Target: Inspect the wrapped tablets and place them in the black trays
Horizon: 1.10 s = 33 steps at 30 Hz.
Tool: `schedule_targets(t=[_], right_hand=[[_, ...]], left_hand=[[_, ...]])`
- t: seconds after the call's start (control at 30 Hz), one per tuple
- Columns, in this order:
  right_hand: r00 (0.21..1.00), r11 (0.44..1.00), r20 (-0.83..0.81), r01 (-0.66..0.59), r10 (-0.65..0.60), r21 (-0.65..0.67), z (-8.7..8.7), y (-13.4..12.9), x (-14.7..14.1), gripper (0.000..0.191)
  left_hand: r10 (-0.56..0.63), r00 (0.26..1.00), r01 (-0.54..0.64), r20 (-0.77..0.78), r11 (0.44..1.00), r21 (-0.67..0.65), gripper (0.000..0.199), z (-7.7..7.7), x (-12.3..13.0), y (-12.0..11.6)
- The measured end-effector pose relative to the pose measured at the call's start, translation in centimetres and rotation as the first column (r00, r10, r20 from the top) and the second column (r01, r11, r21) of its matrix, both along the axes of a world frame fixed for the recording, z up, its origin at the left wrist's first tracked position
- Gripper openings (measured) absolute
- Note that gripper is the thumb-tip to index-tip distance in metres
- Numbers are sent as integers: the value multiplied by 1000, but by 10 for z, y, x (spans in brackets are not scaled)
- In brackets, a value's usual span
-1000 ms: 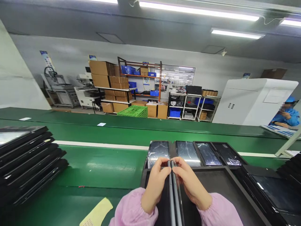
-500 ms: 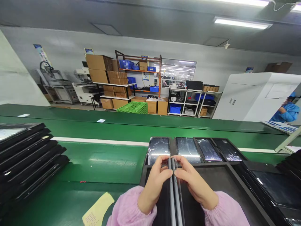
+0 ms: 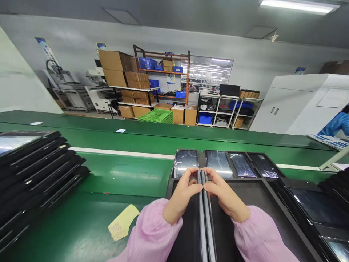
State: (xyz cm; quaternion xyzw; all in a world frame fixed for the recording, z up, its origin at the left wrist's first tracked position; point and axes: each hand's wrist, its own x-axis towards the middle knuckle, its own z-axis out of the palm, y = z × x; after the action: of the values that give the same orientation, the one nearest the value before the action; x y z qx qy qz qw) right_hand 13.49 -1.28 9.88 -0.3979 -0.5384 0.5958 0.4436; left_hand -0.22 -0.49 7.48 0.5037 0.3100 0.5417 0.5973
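Two thin slabs that look like tablets stand on edge, side by side, over a black divided tray (image 3: 253, 203). My left hand (image 3: 181, 194) pinches the far end of the left tablet (image 3: 202, 222) between thumb and fingers. The right tablet (image 3: 208, 227) is held the same way by my right hand (image 3: 225, 194). Their grey edges face up and lie close together, and my thumbs nearly meet. Beyond my hands, several glossy screens, such as one dark screen (image 3: 186, 162), lie flat in the tray's far compartments.
A leaning stack of black trays (image 3: 51, 174) rises at left. At right are more black trays holding screens (image 3: 317, 203). A yellow note (image 3: 123, 222) lies on the green bench (image 3: 122, 174). Shelves with boxes (image 3: 136, 80) line the back; a blue sleeve (image 3: 336, 123) shows at far right.
The view has tipped downward, so the bench and my hands appear higher. Both hands keep their hold on the two upright tablets, which stay close together.
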Motion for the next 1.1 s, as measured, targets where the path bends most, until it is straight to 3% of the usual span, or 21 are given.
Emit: schedule_targets(t=[0.17,0.53,0.73,1.1], right_hand=[[997,998,50,-56,57,-18,3,0,2,51],[999,999,40,-20,19,46,3,-4,4,44],[996,995,-3,-94,94,20,0,-6,7,59],[999,999,8,-34,34,-15,3,-10,3,58]], left_hand=[[-3,1000,3,3,1000,7,42,2,-2,-1],[58,997,-54,-50,995,83,47,3,-2,1],[-61,996,59,63,998,38,52,-1,-3,-1],[-52,998,51,35,999,11,49,1,-1,-4]])
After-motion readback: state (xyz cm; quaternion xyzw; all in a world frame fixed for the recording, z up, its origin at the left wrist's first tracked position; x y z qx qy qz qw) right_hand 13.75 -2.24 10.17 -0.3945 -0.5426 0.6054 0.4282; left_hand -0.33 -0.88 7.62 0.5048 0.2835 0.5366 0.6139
